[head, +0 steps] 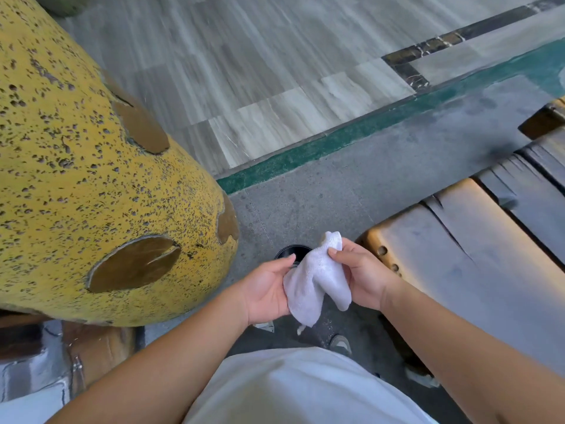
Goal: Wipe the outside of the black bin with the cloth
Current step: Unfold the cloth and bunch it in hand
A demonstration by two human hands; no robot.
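Observation:
A white cloth (316, 280) hangs crumpled between my two hands at the lower middle of the head view. My right hand (359, 275) pinches its upper edge with thumb and fingers. My left hand (266, 287) cups its lower left side, palm up. Just beyond the hands, only a dark curved rim of the black bin (290, 251) shows on the grey floor; the cloth and hands hide most of it. The cloth does not touch the bin.
A large yellow pitted sculpture (91, 179) with brown oval patches fills the left side. A wooden slatted bench (477, 249) stands at the right. Grey concrete floor (336, 185) with a green strip and marble tiles lies ahead. My feet show below the cloth.

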